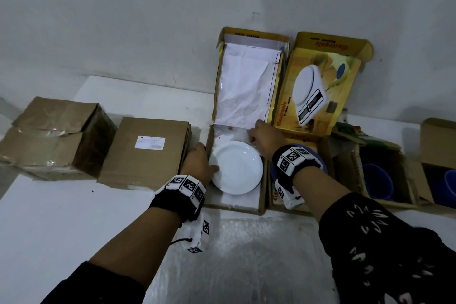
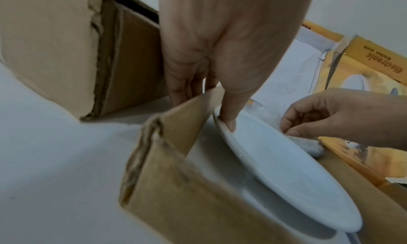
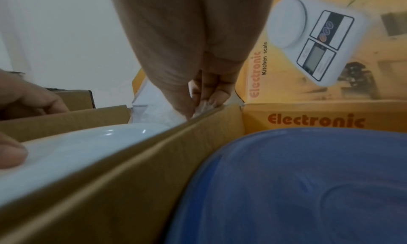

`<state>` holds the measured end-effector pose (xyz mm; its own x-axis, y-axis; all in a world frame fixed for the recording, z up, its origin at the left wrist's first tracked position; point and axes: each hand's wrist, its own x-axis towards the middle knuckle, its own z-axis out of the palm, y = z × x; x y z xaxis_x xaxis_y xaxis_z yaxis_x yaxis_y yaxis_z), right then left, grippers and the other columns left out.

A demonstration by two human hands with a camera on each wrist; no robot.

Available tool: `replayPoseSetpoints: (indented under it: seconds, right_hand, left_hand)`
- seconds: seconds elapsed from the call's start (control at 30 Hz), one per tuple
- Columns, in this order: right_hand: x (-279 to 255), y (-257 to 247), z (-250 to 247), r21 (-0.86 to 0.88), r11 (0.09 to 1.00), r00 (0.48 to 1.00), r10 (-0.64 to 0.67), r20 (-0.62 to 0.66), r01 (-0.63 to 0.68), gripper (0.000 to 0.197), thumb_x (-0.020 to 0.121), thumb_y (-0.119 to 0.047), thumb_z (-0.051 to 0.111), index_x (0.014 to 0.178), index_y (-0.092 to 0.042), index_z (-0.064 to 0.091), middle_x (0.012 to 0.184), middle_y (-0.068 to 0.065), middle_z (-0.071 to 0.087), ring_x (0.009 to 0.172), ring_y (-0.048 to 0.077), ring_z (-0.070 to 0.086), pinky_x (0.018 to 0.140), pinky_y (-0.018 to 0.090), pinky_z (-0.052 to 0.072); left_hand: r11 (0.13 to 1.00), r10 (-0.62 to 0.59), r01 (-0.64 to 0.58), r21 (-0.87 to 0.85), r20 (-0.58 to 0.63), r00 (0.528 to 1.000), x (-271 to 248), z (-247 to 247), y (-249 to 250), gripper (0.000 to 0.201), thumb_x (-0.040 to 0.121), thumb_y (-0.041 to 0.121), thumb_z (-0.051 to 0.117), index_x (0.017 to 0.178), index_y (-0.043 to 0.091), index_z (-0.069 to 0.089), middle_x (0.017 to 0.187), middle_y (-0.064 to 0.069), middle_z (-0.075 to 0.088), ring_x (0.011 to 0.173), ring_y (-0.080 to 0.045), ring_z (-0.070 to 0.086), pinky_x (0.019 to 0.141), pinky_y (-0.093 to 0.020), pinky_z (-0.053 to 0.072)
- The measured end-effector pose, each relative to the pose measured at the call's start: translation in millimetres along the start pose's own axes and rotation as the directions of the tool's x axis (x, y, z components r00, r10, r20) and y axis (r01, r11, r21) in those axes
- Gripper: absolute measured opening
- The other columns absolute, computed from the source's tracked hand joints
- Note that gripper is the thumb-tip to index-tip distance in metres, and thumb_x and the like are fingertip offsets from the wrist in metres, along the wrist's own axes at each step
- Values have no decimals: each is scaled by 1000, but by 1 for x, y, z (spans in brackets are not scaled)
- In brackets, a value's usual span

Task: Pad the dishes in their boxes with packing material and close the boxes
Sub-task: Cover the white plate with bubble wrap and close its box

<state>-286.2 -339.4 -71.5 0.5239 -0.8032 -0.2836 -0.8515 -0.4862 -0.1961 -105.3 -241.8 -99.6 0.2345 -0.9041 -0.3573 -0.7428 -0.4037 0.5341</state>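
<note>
A white plate (image 1: 237, 168) lies in an open cardboard box (image 1: 237, 207) whose yellow-edged lid (image 1: 246, 81) stands up against the wall. My left hand (image 1: 208, 163) straddles the box's left wall (image 2: 180, 122), with the thumb (image 2: 229, 122) on the plate's rim and the fingers outside. At the far right corner of the box my right hand (image 1: 254, 138) pinches a wad of white packing material (image 2: 308, 145) beside the plate (image 2: 275, 169). In the right wrist view the fingertips (image 3: 211, 103) squeeze that material against the box's right wall (image 3: 132, 160).
A blue plate (image 3: 308, 186) lies in the neighbouring kitchen-scale box (image 1: 318, 89). Two closed brown boxes (image 1: 145, 153) (image 1: 54, 138) stand to the left. Open boxes with blue cups (image 1: 377, 180) are on the right. A sheet of bubble wrap (image 1: 246, 254) lies in front.
</note>
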Motion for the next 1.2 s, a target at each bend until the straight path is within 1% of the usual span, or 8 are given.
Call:
replayPoseSetpoints:
  seconds: [0.2, 0.33, 0.47, 0.63, 0.77, 0.9, 1.03, 1.2]
  right_hand:
    - [3, 2, 7, -76, 996, 996, 56, 70, -51, 18, 91, -24, 57, 106, -16, 62, 110, 7, 62, 112, 29, 49, 95, 41, 32]
    - [7, -3, 8, -154, 988, 993, 45, 108, -28, 9, 90, -14, 53, 98, -17, 55, 105, 5, 61, 114, 28, 43, 97, 41, 26]
    - [3, -4, 15, -86, 996, 995, 15, 99, -6, 29, 90, -15, 54, 116, -11, 43, 118, 8, 56, 112, 29, 54, 97, 42, 31]
    - [1, -11, 18, -180, 984, 990, 33, 137, -8, 40, 90, -17, 56, 126, -9, 40, 130, 11, 44, 120, 31, 45, 102, 46, 29]
    - [-7, -19, 11, -95, 988, 973, 134, 190, -118, 38, 92, -11, 47, 129, -14, 44, 137, 10, 40, 132, 30, 30, 108, 46, 22]
    - [-31, -22, -1, 92, 971, 962, 200, 187, -220, 29, 96, -24, 46, 125, -24, 43, 146, 10, 35, 137, 32, 24, 109, 46, 20]
    - [-73, -40, 0, 304, 928, 959, 259, -115, -214, 41, 93, -25, 54, 132, -19, 47, 136, 9, 44, 125, 30, 41, 102, 38, 28]
    - [-130, -80, 21, 469, 856, 939, 314, -139, -217, 28, 82, -24, 70, 106, -12, 61, 101, 7, 53, 90, 21, 52, 90, 43, 44]
  left_hand:
    - [1000, -18, 18, -7, 16, 1000, 1, -1, 1, 55, 77, 19, 75, 116, -1, 42, 117, -22, 55, 106, -36, 56, 80, -34, 43]
    - [1000, -25, 25, -4, 11, 1000, 2, -1, 3, 55, 77, 20, 75, 116, -1, 41, 117, -23, 56, 107, -37, 56, 81, -36, 44]
    - [1000, -30, 30, 5, 17, 999, 1, -1, 3, 55, 78, 20, 74, 117, -1, 41, 118, -23, 55, 107, -38, 56, 82, -37, 44]
    - [999, -35, 35, 25, 17, 999, -2, -2, 5, 55, 79, 20, 73, 119, -1, 40, 120, -23, 54, 108, -37, 56, 83, -36, 45]
    - [999, -32, 30, 37, 43, 999, -4, -6, 6, 55, 81, 20, 72, 121, -2, 40, 123, -23, 53, 111, -36, 55, 85, -35, 44]
    - [999, 21, -22, 29, 39, 999, -17, -15, 8, 64, 82, 23, 71, 130, -2, 37, 130, -22, 49, 118, -35, 50, 93, -34, 40]
    - [977, 195, -190, 101, -38, 980, -49, -25, 7, 67, 82, 25, 70, 135, 4, 35, 136, -20, 40, 124, -34, 42, 98, -37, 37]
    - [884, 440, -439, 163, 31, 897, -93, -26, -11, 28, 83, 30, 65, 106, 16, 59, 108, -7, 58, 99, -25, 57, 84, -37, 48]
